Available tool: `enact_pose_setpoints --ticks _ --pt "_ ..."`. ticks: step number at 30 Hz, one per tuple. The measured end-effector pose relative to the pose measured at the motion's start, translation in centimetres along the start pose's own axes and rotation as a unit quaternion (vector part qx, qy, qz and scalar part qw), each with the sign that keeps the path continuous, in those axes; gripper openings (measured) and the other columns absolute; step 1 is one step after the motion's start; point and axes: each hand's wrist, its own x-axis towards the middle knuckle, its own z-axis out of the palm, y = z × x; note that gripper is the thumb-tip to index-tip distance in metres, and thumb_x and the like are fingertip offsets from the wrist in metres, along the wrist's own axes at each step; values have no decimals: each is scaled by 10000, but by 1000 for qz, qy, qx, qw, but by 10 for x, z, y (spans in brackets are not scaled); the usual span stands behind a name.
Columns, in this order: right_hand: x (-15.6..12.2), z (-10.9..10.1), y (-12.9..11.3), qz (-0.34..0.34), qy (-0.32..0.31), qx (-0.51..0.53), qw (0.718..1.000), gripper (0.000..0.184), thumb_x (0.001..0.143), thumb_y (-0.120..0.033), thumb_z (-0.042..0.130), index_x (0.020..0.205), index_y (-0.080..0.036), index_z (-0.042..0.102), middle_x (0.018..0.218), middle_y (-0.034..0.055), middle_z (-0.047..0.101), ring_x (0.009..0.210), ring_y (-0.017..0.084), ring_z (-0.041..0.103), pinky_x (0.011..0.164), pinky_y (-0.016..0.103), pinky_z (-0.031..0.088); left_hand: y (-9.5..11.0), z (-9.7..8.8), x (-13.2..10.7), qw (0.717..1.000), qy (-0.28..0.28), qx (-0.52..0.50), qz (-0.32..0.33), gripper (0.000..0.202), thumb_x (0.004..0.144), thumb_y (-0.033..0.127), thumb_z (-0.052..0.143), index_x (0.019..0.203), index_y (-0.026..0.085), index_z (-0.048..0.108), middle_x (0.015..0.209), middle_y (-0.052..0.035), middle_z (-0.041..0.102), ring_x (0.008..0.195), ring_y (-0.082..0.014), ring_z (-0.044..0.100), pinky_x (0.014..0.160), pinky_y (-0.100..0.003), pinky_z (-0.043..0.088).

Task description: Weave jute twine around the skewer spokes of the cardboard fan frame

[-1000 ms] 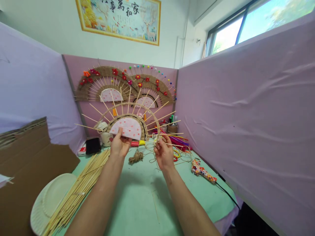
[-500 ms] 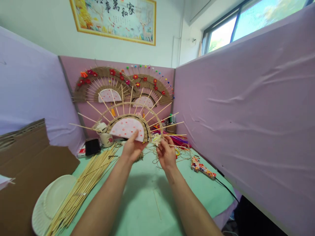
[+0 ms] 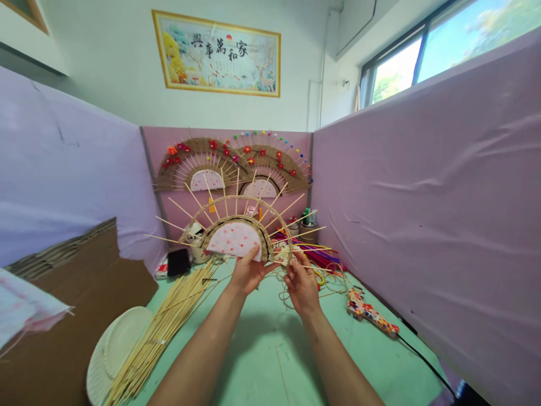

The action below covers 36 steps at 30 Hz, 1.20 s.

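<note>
I hold a half-round fan (image 3: 236,237) upright above the green table (image 3: 253,361). It has a pink dotted centre, a woven twine band and bamboo skewers fanning outward. My left hand (image 3: 249,272) grips its lower edge, thumb on the pink part. My right hand (image 3: 301,277) is closed beside the fan's right corner, pinching jute twine (image 3: 287,256) near the lowest right skewers. Loose twine trails from it onto the table.
A bundle of bamboo skewers (image 3: 164,327) and white paper plates (image 3: 114,352) lie at the left, beside cardboard (image 3: 80,316). A patterned glue gun (image 3: 372,314) with a black cord lies at the right. Two finished fans (image 3: 236,163) hang on the pink back partition.
My left hand has slid from the fan's left-middle edge toward its right corner, close to my right hand. The camera has tilted, so everything sits lower and further right in the picture.
</note>
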Motion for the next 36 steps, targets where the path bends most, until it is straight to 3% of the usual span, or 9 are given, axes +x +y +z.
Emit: enact_pose_setpoints --ticks 6,13,17,22,28,36 --pt "1 0 8 26 25 -6 999 286 635 -344 766 849 -225 619 594 -78 414 445 45 267 372 169 168 4 -5 2 1000 -4 8 5 247 880 181 513 1076 102 641 1080 -134 703 1047 -276 651 954 -494 497" --pt "1 -6 17 3 -2 -64 998 326 656 -390 768 877 -204 617 568 -76 401 486 59 321 403 177 210 10 -5 5 1000 16 2 7 274 896 191 492 1130 106 605 1042 -136 714 1044 -262 654 946 -491 499" --pt "6 -9 17 -24 -18 -151 988 289 691 -416 727 847 -191 634 546 -73 404 462 62 314 415 205 226 15 -5 5 999 32 1 12 268 915 181 447 1118 89 597 1015 -134 722 993 -249 675 938 -482 508" --pt "18 -3 2 -46 -74 -279 956 266 724 -443 674 782 -184 655 557 -49 449 471 84 345 443 239 265 26 -5 2 1000 23 9 4 310 927 220 424 1162 85 574 1041 -168 712 1012 -267 669 907 -478 526" --pt "24 1 -7 -93 -148 -375 910 244 763 -412 622 659 -192 610 589 -20 522 541 113 417 524 251 326 37 -9 -3 1000 27 3 -15 357 929 190 404 1248 83 522 1020 -146 721 981 -242 682 873 -420 552" --pt "13 -27 9 -89 -172 -479 856 200 782 -366 585 680 -197 618 614 -2 561 577 139 471 565 259 364 14 -37 -24 992 108 1 -59 421 911 184 442 1306 40 464 976 -173 722 894 -237 703 833 -377 564"
